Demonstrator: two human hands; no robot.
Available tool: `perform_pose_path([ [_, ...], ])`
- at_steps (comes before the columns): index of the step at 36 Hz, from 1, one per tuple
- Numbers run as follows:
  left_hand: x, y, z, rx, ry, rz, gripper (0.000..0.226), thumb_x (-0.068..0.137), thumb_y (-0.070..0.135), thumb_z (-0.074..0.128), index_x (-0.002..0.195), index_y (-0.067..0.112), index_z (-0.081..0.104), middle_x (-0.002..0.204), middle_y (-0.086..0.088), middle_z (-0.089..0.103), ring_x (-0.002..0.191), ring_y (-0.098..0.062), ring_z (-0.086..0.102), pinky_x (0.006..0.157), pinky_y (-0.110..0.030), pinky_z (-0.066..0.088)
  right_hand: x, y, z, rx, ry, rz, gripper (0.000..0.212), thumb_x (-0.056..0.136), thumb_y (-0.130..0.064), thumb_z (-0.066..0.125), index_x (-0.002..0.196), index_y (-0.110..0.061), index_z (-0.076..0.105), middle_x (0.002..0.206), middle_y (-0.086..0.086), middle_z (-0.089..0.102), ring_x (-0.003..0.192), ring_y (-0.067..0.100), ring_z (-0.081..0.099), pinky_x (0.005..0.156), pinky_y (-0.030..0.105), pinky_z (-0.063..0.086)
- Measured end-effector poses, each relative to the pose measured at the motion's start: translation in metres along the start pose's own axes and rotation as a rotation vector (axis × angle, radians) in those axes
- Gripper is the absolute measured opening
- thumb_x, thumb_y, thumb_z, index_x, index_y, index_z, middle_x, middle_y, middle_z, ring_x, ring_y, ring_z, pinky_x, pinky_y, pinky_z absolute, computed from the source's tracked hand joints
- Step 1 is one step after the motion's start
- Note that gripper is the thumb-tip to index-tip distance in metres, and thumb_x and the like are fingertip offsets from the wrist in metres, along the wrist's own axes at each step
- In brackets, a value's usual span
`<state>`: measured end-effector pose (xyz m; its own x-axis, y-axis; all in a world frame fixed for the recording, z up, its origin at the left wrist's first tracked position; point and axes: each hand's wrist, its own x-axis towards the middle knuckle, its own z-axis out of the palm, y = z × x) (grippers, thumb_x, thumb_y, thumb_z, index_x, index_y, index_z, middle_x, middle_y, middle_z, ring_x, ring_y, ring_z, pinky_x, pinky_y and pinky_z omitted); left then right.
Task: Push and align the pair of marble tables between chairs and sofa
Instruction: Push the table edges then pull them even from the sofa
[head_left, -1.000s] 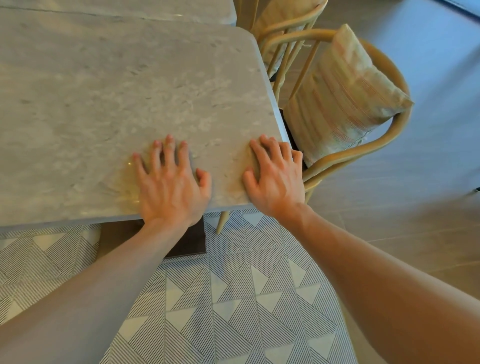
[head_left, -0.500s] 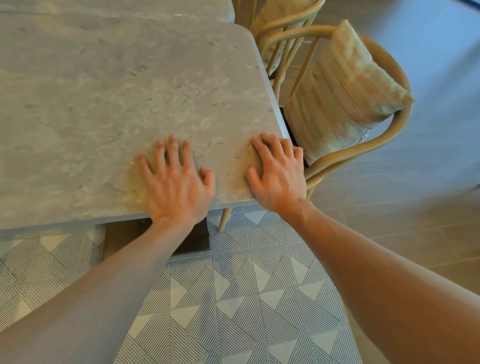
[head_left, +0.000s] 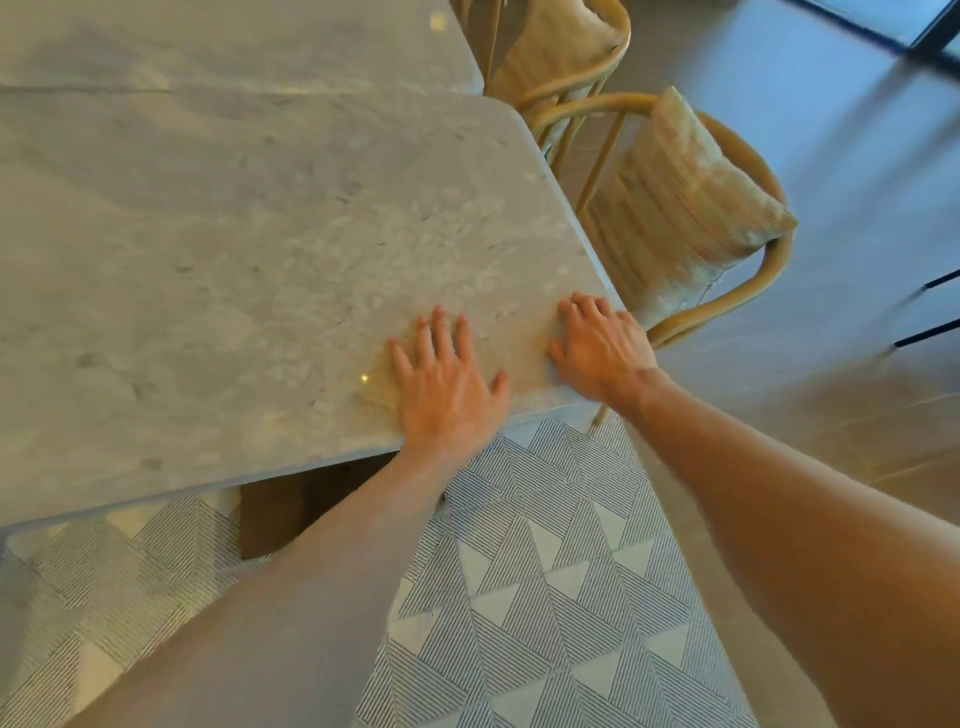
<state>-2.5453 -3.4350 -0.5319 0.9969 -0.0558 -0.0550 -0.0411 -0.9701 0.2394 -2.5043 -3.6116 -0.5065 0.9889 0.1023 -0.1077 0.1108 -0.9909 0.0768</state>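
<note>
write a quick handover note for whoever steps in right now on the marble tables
Left hand: flat, palm down on the near marble table, close to its near edge.
Right hand: flat on the same table's near right corner, fingers spread.
Neither hand grips anything.
Far marble table butts against the near one; its right edge sits left of the near table's, so the edges are not flush.
Wooden chair with cushion stands close beside the right edge; a second chair behind it.
The sofa is out of view.
Left: push until both tables line up.
</note>
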Motion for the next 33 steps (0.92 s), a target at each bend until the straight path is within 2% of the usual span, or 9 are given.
perform_pose_path([
  [3,-0.005,-0.052,-0.022,-0.337,-0.083,0.082,0.051,0.097,0.033,0.051,0.143,0.013,0.043,0.151,-0.005,0.042,0.140,-0.024,0.037,0.111,-0.035,0.025,-0.005,-0.048,-0.017,0.150,-0.001,-0.010,0.043,0.096,-0.035,0.042,0.127,-0.007,0.053,0.133,0.014,0.055,0.119,0.033,0.052,0.097,0.043,0.040],
  [5,-0.016,-0.087,-0.044,-0.630,-0.133,-0.027,0.037,0.097,0.022,0.055,0.132,0.014,0.054,0.135,-0.002,0.058,0.122,-0.015,0.053,0.097,-0.025,0.038,-0.012,-0.094,-0.024,0.308,-0.002,-0.047,0.049,0.095,-0.032,0.047,0.137,-0.006,0.050,0.140,0.014,0.053,0.124,0.034,0.051,0.102,0.045,0.042],
  [7,-0.029,-0.120,-0.063,-0.757,-0.121,-0.176,0.023,0.096,0.023,0.058,0.118,0.019,0.063,0.115,0.004,0.065,0.105,-0.008,0.058,0.083,-0.018,0.039,-0.021,-0.142,-0.029,0.420,-0.048,-0.095,0.052,0.095,-0.030,0.051,0.142,-0.006,0.047,0.144,0.014,0.050,0.128,0.035,0.049,0.107,0.047,0.041],
  [9,-0.041,-0.150,-0.079,-0.773,-0.110,-0.291,0.019,0.095,0.024,0.059,0.111,0.019,0.067,0.107,0.005,0.066,0.106,-0.013,0.061,0.080,-0.019,0.039,-0.028,-0.185,-0.033,0.471,-0.101,-0.142,0.053,0.095,-0.029,0.052,0.142,-0.005,0.047,0.143,0.015,0.050,0.129,0.036,0.049,0.108,0.048,0.040],
  [12,-0.067,-0.204,-0.110,-0.770,-0.100,-0.411,0.026,0.096,0.026,0.058,0.117,0.014,0.068,0.119,-0.001,0.068,0.112,-0.019,0.061,0.086,-0.025,0.043,-0.043,-0.255,-0.051,0.527,-0.153,-0.229,0.053,0.095,-0.031,0.052,0.142,-0.006,0.047,0.143,0.016,0.050,0.131,0.036,0.047,0.110,0.047,0.038],
  [18,-0.138,-0.297,-0.165,-0.751,-0.058,-0.510,0.019,0.093,0.025,0.060,0.107,0.015,0.069,0.110,-0.002,0.069,0.108,-0.020,0.062,0.084,-0.026,0.043,-0.089,-0.367,-0.096,0.420,-0.166,-0.451,0.048,0.096,-0.030,0.050,0.142,-0.013,0.047,0.145,0.010,0.049,0.130,0.030,0.049,0.105,0.044,0.043],
  [21,-0.173,-0.334,-0.184,-0.660,-0.070,-0.514,0.018,0.095,0.025,0.057,0.107,0.016,0.067,0.110,-0.001,0.067,0.103,-0.018,0.060,0.082,-0.026,0.040,-0.114,-0.408,-0.113,0.336,-0.193,-0.512,0.046,0.098,-0.029,0.049,0.142,-0.014,0.047,0.147,0.008,0.047,0.131,0.029,0.047,0.106,0.044,0.042],
  [27,-0.231,-0.406,-0.213,-0.469,-0.107,-0.416,0.024,0.099,0.025,0.051,0.106,0.010,0.068,0.109,-0.006,0.069,0.099,-0.023,0.065,0.088,-0.041,0.052,-0.154,-0.484,-0.124,0.181,-0.258,-0.558,0.044,0.098,-0.022,0.045,0.139,-0.007,0.048,0.140,0.013,0.050,0.125,0.031,0.051,0.101,0.044,0.043],
  [33,-0.236,-0.483,-0.212,-0.334,-0.071,-0.327,0.028,0.101,0.024,0.048,0.121,0.013,0.063,0.134,-0.003,0.055,0.126,-0.018,0.049,0.099,-0.031,0.042,-0.153,-0.547,-0.109,0.181,-0.309,-0.518,0.039,0.097,-0.022,0.045,0.134,-0.008,0.050,0.134,0.011,0.051,0.122,0.030,0.049,0.100,0.045,0.042],
])
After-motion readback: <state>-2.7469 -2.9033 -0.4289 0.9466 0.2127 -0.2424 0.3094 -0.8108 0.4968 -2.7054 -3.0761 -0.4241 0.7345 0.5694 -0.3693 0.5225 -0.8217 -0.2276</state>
